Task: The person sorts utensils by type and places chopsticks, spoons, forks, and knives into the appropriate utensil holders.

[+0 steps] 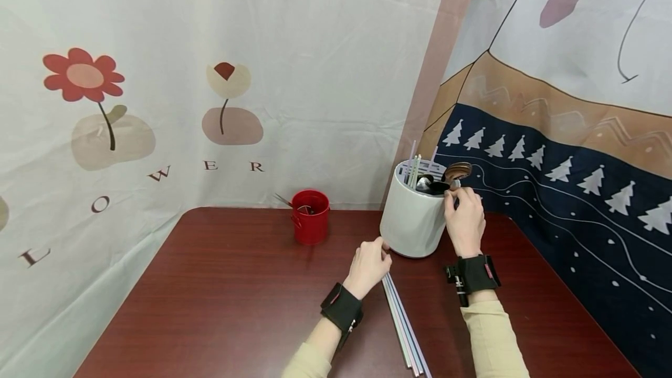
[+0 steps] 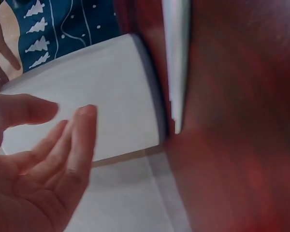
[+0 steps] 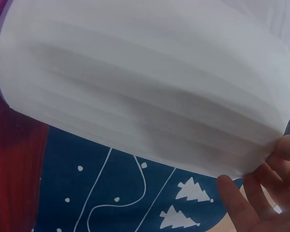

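A white utensil holder (image 1: 415, 214) stands at the table's back right. In it are pale sticks (image 1: 414, 171), a spoon (image 1: 423, 183) and a brown-toned ladle-like utensil (image 1: 457, 172). My right hand (image 1: 466, 220) grips the holder's upper rim on the right side; in the right wrist view its fingertips (image 3: 226, 182) meet the white wall. My left hand (image 1: 367, 264) hovers by the holder's base, thumb and fingers apart with nothing between them in the left wrist view. Several long, thin pale sticks (image 1: 404, 325) lie on the table just below it.
A red cup (image 1: 310, 217) with metal utensils stands to the left of the holder at the back of the dark red wooden table (image 1: 236, 290). Printed cloths (image 1: 325, 74) hang behind the table and along its right side.
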`<action>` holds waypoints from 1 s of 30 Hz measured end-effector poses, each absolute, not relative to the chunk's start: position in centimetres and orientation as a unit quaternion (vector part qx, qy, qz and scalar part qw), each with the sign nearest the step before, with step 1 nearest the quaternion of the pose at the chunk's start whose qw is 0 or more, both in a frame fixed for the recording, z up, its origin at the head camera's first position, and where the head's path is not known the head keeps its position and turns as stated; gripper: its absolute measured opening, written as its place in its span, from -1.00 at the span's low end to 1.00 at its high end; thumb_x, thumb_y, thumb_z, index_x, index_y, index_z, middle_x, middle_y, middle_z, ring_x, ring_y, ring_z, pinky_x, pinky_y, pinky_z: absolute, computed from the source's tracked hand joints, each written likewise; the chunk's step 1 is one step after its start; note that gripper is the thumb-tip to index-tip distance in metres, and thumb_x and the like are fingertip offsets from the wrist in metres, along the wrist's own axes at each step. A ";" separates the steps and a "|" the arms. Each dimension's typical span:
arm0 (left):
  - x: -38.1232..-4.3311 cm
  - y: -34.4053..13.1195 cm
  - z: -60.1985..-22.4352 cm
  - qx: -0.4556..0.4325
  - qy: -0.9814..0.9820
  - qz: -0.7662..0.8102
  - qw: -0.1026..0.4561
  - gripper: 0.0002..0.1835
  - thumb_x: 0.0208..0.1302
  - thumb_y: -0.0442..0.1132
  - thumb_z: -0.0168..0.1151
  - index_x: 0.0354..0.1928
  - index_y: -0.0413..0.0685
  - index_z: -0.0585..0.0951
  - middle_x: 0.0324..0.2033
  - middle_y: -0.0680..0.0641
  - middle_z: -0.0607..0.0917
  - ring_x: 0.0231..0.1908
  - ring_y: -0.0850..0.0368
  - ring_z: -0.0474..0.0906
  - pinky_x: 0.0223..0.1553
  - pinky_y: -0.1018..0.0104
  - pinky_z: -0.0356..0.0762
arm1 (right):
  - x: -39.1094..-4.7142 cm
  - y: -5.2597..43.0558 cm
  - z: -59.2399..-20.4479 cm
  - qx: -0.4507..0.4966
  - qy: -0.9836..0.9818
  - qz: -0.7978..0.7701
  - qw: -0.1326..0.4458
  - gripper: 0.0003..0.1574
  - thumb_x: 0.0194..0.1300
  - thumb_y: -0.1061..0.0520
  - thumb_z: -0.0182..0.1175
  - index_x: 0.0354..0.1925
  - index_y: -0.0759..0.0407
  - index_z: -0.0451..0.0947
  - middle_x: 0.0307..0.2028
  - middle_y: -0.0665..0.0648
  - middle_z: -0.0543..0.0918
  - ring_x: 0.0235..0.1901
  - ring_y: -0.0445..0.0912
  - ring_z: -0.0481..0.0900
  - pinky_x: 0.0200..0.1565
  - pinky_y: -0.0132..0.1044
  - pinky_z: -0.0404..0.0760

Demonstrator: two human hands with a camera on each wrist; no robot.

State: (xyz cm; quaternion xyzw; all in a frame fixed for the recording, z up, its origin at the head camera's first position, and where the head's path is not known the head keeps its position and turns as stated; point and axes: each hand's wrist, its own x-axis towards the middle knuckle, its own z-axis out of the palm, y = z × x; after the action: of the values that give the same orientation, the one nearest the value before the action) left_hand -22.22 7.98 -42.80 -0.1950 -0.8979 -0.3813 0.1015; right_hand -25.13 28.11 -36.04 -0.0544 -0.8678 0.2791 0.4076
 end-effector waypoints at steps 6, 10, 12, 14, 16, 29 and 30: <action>-20.7 8.0 -44.4 -0.177 -0.918 -0.347 0.070 -0.96 0.02 -0.41 0.22 -0.47 -0.14 0.57 -0.68 0.03 0.53 -0.65 0.16 0.44 -0.64 0.41 0.28 | -25.1 28.1 -36.2 -0.052 -0.865 0.280 0.413 -0.68 0.41 0.11 0.04 -0.31 0.35 0.55 -0.18 0.30 0.57 -0.11 0.19 0.47 -0.19 0.13 0.45; -19.7 8.0 -44.8 -0.176 -0.924 -0.337 0.038 -0.62 -0.02 -0.44 0.17 -0.79 0.01 0.25 -0.80 0.15 0.16 -0.73 0.25 0.17 -0.71 0.42 0.09 | -25.0 28.1 -36.2 -0.052 -0.867 0.281 0.409 -0.68 0.41 0.11 0.03 -0.30 0.36 0.55 -0.17 0.31 0.56 -0.10 0.19 0.46 -0.19 0.12 0.45; -19.4 8.1 -45.0 -0.172 -0.927 -0.334 0.025 -0.49 -0.02 -0.45 0.16 -0.81 0.08 0.07 -0.76 0.17 -0.01 -0.71 0.27 0.03 -0.71 0.43 0.01 | -25.0 28.1 -36.1 -0.054 -0.867 0.280 0.407 -0.68 0.41 0.10 0.04 -0.29 0.35 0.55 -0.17 0.30 0.56 -0.10 0.19 0.47 -0.21 0.11 0.46; -19.1 8.1 -45.2 -0.167 -0.932 -0.323 0.019 -0.47 -0.01 -0.43 0.18 -0.82 0.08 0.06 -0.77 0.16 0.02 -0.71 0.25 0.07 -0.72 0.40 0.06 | -25.0 28.1 -36.1 -0.055 -0.868 0.279 0.407 -0.68 0.41 0.10 0.05 -0.30 0.34 0.55 -0.17 0.30 0.57 -0.10 0.18 0.47 -0.21 0.12 0.46; -19.0 8.2 -45.4 -0.164 -0.937 -0.309 0.019 -0.46 -0.01 -0.40 0.21 -0.83 0.07 0.07 -0.77 0.15 0.04 -0.72 0.24 0.11 -0.72 0.38 0.11 | -25.0 28.1 -36.1 -0.059 -0.868 0.279 0.406 -0.69 0.40 0.09 0.05 -0.30 0.34 0.55 -0.17 0.29 0.57 -0.10 0.18 0.47 -0.22 0.12 0.47; -18.7 8.7 -46.2 -0.149 -0.950 -0.274 -0.006 -0.43 0.00 -0.35 0.26 -0.83 0.08 0.06 -0.77 0.13 0.07 -0.71 0.21 0.16 -0.71 0.33 0.17 | -24.9 28.0 -36.1 -0.066 -0.873 0.279 0.395 -0.67 0.42 0.07 0.03 -0.27 0.32 0.56 -0.12 0.28 0.57 -0.08 0.17 0.47 -0.25 0.13 0.48; -18.6 8.8 -46.2 -0.148 -0.950 -0.274 -0.003 -0.44 -0.01 -0.35 0.26 -0.83 0.08 0.06 -0.77 0.13 0.08 -0.71 0.21 0.17 -0.71 0.33 0.17 | -25.0 28.0 -36.1 -0.066 -0.873 0.278 0.396 -0.67 0.42 0.06 0.03 -0.28 0.32 0.56 -0.13 0.28 0.57 -0.08 0.17 0.47 -0.25 0.13 0.48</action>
State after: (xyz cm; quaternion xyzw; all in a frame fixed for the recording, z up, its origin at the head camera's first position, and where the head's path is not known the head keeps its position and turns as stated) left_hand -18.64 8.76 -46.17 -0.1483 -0.9504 -0.2736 -0.0028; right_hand -24.97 28.02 -36.07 -0.0660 -0.8726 0.2785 0.3958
